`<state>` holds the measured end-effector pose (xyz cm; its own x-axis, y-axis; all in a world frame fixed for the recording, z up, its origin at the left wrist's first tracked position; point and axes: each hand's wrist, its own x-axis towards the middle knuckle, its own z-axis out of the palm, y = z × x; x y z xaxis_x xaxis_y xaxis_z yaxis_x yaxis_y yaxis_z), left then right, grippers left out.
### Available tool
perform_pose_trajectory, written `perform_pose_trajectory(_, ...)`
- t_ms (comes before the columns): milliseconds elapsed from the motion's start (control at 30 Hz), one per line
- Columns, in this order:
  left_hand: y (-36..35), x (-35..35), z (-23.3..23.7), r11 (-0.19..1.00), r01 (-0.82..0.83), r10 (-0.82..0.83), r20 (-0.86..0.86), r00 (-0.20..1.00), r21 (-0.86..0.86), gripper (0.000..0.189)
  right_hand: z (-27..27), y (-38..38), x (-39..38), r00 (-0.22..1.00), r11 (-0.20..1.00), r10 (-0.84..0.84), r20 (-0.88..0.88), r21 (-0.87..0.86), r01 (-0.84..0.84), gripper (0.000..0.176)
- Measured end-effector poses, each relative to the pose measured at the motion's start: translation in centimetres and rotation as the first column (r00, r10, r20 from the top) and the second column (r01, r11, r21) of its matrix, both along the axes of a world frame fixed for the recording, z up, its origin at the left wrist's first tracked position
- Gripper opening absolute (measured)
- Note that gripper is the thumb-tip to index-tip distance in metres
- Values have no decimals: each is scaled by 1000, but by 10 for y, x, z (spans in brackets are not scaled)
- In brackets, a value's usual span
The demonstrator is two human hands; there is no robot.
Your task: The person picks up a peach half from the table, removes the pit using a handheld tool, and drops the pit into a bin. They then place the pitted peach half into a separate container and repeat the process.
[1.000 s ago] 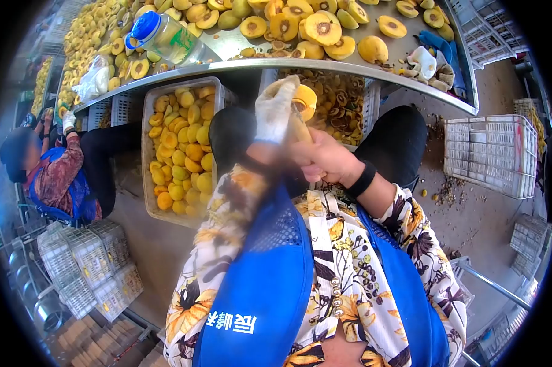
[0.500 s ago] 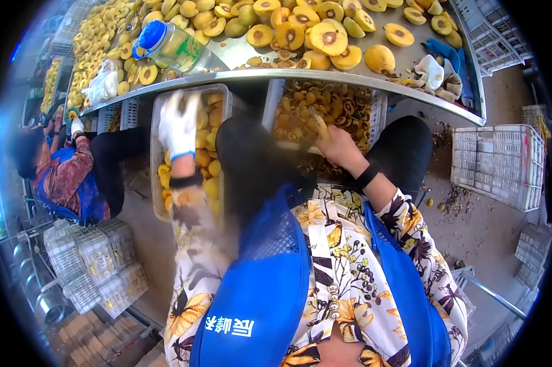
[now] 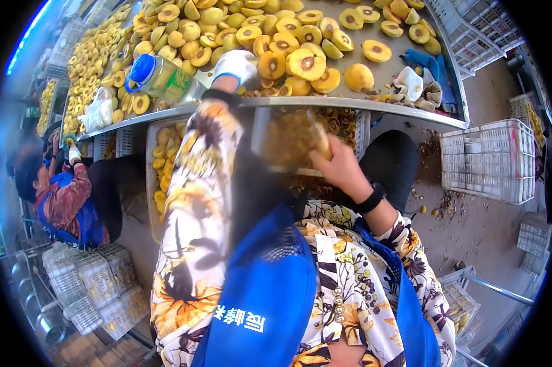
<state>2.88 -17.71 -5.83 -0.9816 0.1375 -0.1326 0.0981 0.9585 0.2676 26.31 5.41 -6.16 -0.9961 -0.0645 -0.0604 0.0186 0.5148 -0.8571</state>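
Hands: left hand point(image 3: 236, 63), in a white glove, reaches to the upper centre and rests on the fruit heap, and its grip cannot be made out; right hand point(image 3: 337, 168), bare, is closed around a blurred tool point(image 3: 320, 137) at mid-frame, well apart from the left.
Crates below: yellow-fruit crate point(image 3: 148, 183), centre-left, is partly filled with smooth pieces; scrap crate point(image 3: 363, 128), just beyond the right hand, holds brown stones.
Fruit: halved fruit point(image 3: 305, 63) lies across the upper frame, many halves showing dark stones.
Progress: judged well under way, with a large share left on the table.
Surface: metal table point(image 3: 374, 105) also bears a bottle point(image 3: 163, 76) and cloths point(image 3: 410, 82).
Room: littered floor point(image 3: 471, 226) and white crates point(image 3: 490, 159) at right; a seated co-worker point(image 3: 62, 196) at the left edge.
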Motion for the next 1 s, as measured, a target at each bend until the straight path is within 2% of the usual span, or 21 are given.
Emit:
perform_pose_trajectory(67, -4, 49, 33, 929, 11, -20, 20, 1000, 370, 43, 8, -1, -21, 998, 991, -48, -42, -130, 42, 29)
perform_pose_trajectory(100, -8, 69, 37, 779, -69, -51, 173, 984, 624, 40, 15, -4, -33, 998, 984, -58, 8, -170, 58, 30)
perform_pose_trajectory(167, -16, 108, 35, 469, 123, -309, 32, 950, 875, 38, 28, -17, -51, 996, 951, -57, 70, -299, 76, 31)
perform_pose_trajectory(200, -11, 131, 43, 298, -115, -302, 208, 930, 948, 37, 32, -23, -55, 992, 877, 10, 127, -478, 52, 30)
perform_pose_trajectory(267, -3, 157, 46, 294, -37, -301, 129, 945, 955, 44, 33, -41, -55, 995, 798, 49, 89, -602, 14, 28)
perform_pose_trajectory(300, 3, 168, 51, 203, -111, -265, 164, 950, 973, 53, 26, -50, -55, 997, 810, 26, 68, -587, 19, 27)
perform_pose_trajectory(333, 7, 177, 51, 205, -58, -154, 91, 984, 977, 56, 12, -59, -53, 999, 820, 2, 44, -572, 23, 26)
perform_pose_trajectory(400, 13, 190, 43, -107, -279, -30, 277, 960, 954, 54, -10, -75, -49, 993, 835, -114, 7, -541, 100, 29)
perform_pose_trajectory(433, 22, 194, 29, -360, -271, -41, 275, 960, 893, 50, -17, -82, -44, 978, 833, -207, -4, -525, 174, 31)
perform_pose_trajectory(467, 29, 199, 23, -501, -297, -105, 283, 953, 813, 43, -23, -88, -40, 954, 823, -300, -16, -510, 250, 34)
perform_pose_trajectory(500, 40, 201, 14, -524, -295, -43, 320, 946, 799, 42, 5, -89, -27, 949, 878, -315, -12, -382, 287, 32)
perform_pose_trajectory(533, 49, 204, 1, -549, -290, 19, 359, 933, 784, 43, 5, -88, -21, 968, 928, -248, -34, -295, 227, 32)
perform_pose_trajectory(567, 53, 199, -15, -387, -197, 212, 294, 932, 901, 43, 4, -83, -18, 983, 966, -176, -54, -202, 162, 32)
perform_pose_trajectory(600, 44, 189, -36, -318, -314, 246, 398, 884, 895, 47, 4, -79, -16, 993, 990, -98, -66, -107, 91, 32)
perform_pose_trajectory(667, 51, 192, 2, -597, -403, 125, 577, 807, 694, 42, 14, -68, -10, 1000, 1000, -21, -1, 17, 21, 32)
perform_pose_trajectory(733, 51, 196, 21, -574, -465, 123, 633, 764, 674, 44, 21, -59, -8, 995, 990, 54, 78, 125, -63, 33)
perform_pose_trajectory(767, 48, 196, 18, -561, -497, 110, 654, 748, 663, 45, 20, -57, -4, 995, 984, 93, 31, 147, -96, 30)
perform_pose_trajectory(800, 44, 195, 15, -546, -528, 96, 675, 732, 650, 46, 18, -56, -1, 993, 983, 114, 30, 139, -117, 29)
perform_pose_trajectory(833, 43, 192, 6, -529, -485, 107, 621, 776, 696, 48, 16, -54, 1, 991, 982, 134, 28, 130, -137, 28)
perform_pose_trajectory(933, 47, 193, 9, -589, -522, 27, 661, 750, 617, 49, 13, -53, 5, 987, 981, 159, 23, 113, -161, 26)
perform_pose_trajectory(1000, 50, 194, 6, -595, -500, 26, 637, 770, 629, 51, 13, -55, 7, 987, 979, 160, 24, 127, -162, 24)
